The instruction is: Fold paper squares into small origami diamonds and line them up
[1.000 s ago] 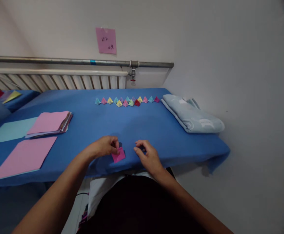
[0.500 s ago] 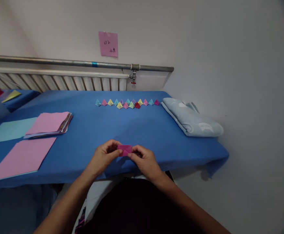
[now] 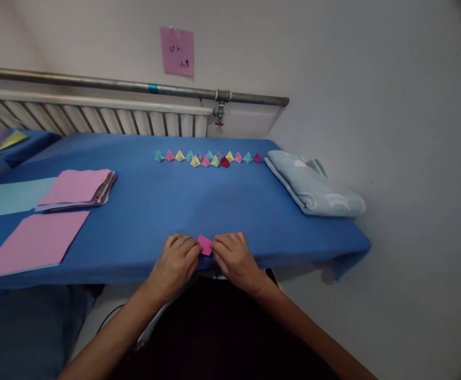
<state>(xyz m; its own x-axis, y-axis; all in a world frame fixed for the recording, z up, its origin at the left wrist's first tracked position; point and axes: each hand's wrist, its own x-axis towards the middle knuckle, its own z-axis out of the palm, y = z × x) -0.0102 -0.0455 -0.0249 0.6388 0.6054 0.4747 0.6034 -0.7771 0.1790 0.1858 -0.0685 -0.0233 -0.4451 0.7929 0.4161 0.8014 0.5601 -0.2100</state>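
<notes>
A small magenta piece of folded paper is held between both hands near the front edge of the blue-covered table. My left hand pinches its left side, fingers bent with the back of the hand upward. On the other side, my right hand grips the right edge with closed fingers. Parts of the paper are hidden under the fingertips. Farther back on the cloth, several small folded paper pieces in yellow, pink, blue, green, red and magenta stand in two rows.
At the left lie a pink paper stack, a light blue sheet and pink sheets. A folded light blue blanket rests at the right end. Behind the table are a radiator and a metal pipe.
Both hands have turned from thumbs showing to backs upward, still holding the magenta paper. The paper now looks narrower and angular instead of a flat rectangle. The view has tilted down slightly.
</notes>
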